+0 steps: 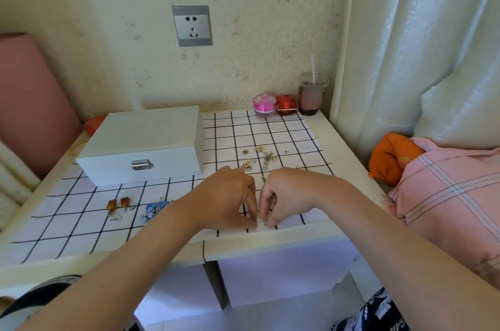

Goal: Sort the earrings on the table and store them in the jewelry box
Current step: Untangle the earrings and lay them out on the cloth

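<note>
While the jewelry box (143, 141) sits closed left of centre, the right hand (286, 195) pinches a small earring (265, 221) at the lower-centre table (270, 245) edge; the left hand (230, 198) curls its fingers beside it, grip unclear. Loose earrings (259, 159) lie just above.

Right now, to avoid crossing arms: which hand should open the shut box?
Probably left: the jewelry box and its latch sit nearest the left hand; the right hand would have to cross over it.
</note>
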